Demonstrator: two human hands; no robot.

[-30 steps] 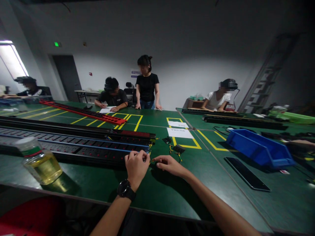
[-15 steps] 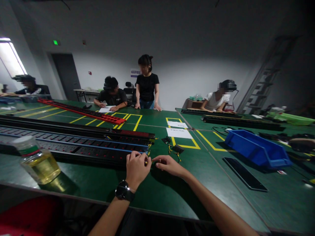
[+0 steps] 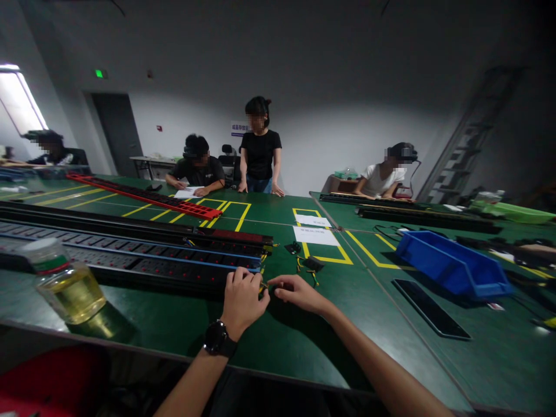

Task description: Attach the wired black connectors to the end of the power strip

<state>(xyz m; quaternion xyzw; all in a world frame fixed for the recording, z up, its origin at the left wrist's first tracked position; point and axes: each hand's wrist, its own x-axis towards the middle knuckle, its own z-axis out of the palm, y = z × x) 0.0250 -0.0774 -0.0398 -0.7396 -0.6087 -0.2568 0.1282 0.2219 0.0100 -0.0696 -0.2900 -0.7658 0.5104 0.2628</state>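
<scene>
My left hand (image 3: 241, 300) and right hand (image 3: 295, 291) are both pinched around a small yellow wire (image 3: 263, 285) at the near power strip's (image 3: 143, 269) right end.

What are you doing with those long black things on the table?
The left hand and right hand meet at the end of a long black power strip with blue stripes on the green table, pinching thin yellow wires. A bottle of yellow liquid stands left, a blue plastic bin right.

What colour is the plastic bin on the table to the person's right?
Blue; the bin shows clearly in the head view, right of the right hand.
</scene>
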